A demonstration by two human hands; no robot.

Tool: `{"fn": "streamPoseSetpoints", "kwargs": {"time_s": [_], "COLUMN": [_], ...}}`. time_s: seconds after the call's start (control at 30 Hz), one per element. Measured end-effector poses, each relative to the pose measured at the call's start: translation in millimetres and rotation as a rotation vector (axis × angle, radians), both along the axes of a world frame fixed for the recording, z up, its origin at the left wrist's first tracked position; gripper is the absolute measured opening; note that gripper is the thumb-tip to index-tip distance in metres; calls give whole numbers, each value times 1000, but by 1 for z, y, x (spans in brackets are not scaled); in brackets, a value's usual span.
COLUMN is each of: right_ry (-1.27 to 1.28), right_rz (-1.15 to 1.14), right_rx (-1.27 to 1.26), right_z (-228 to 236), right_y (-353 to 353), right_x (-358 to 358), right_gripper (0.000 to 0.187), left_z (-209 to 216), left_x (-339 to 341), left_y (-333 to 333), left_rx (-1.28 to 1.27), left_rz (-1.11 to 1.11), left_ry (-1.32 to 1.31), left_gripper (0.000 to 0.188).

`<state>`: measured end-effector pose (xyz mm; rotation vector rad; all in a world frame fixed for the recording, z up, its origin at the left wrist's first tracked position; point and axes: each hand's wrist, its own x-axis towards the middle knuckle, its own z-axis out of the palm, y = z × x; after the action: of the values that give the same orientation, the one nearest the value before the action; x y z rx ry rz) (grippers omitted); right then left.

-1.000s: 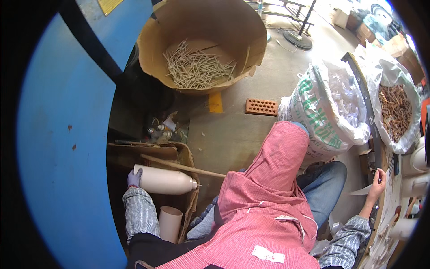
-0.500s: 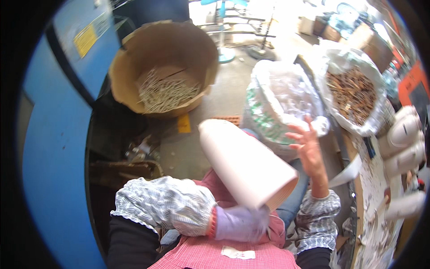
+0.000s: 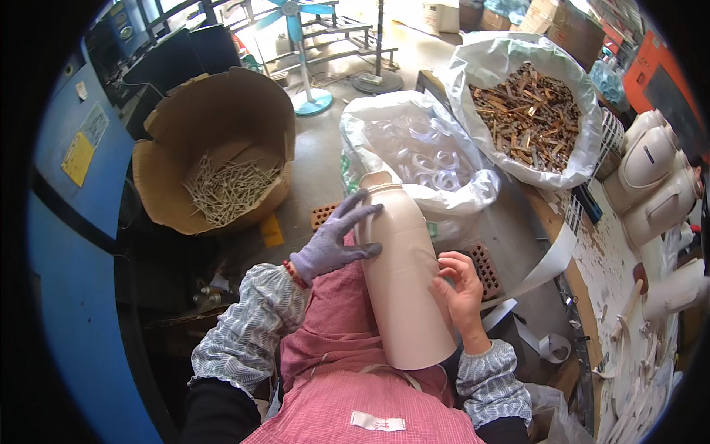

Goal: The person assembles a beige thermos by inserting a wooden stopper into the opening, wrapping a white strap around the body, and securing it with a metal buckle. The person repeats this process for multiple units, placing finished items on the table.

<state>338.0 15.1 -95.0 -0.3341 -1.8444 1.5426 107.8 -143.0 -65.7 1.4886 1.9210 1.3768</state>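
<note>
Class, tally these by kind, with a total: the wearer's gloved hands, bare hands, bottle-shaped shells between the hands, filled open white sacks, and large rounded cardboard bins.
Gloved hands (left hand): 1
Bare hands (right hand): 1
Pale bottle-shaped shell between them: 1
White sacks (clear-piece sack, brown-piece sack): 2
Rounded cardboard bin: 1
Total: 6

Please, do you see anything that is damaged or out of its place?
Yes. The cardboard drum at left has a jagged rim, as if torn. Scraps litter the bench at right, and a white strip juts untidily past its edge. The pale bottle shell looks intact.
</note>
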Motion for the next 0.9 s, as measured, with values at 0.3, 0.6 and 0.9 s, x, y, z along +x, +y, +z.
{"fn": "streamPoseSetpoints", "kwargs": {"time_s": [0.3,0.6,0.9], "right_ry": [-272,-383,-430], "right_rz": [151,163,104], "right_rx": [-420,-451,-349], "right_z": [23,24,17], "right_y": [24,30,33], "right_x": [-52,-75,-74], "right_gripper": [9,9,8], "left_z": [-24,-42,-36], "left_x": [-23,-26,-29], "left_y": [27,34,47], "left_rx": [51,122,138], "left_rz": [-22,6,22], "left_ry": [114,-181,-99], "left_gripper": [55,37,69]}}
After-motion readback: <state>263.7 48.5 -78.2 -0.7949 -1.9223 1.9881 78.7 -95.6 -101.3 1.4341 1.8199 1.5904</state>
